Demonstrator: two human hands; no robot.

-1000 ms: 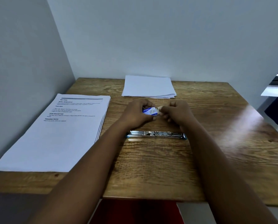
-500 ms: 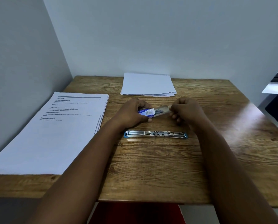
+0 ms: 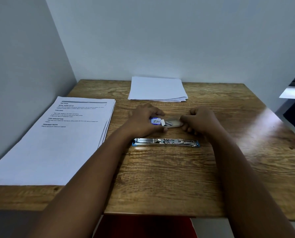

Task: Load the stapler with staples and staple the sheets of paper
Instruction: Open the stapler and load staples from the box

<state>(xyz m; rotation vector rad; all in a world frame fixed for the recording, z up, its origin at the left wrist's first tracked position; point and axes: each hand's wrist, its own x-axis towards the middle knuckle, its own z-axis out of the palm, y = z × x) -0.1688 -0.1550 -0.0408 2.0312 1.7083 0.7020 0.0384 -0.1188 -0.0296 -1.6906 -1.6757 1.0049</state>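
Stapler lies opened flat on wooden surface, just nearer than both hands. Left hand grips blue sleeve of staple box; right hand pinches inner tray, drawn out rightward. Farther back, blank paper stack near wall.

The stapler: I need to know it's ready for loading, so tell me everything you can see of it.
The stapler lies flat on the wooden table, swung fully open into one long strip, crosswise before the person. It looks like shiny metal with blue plastic at both ends. The channel and spring parts face up. No hand touches it; both hands work just behind it. Whether staples are in it I cannot tell.
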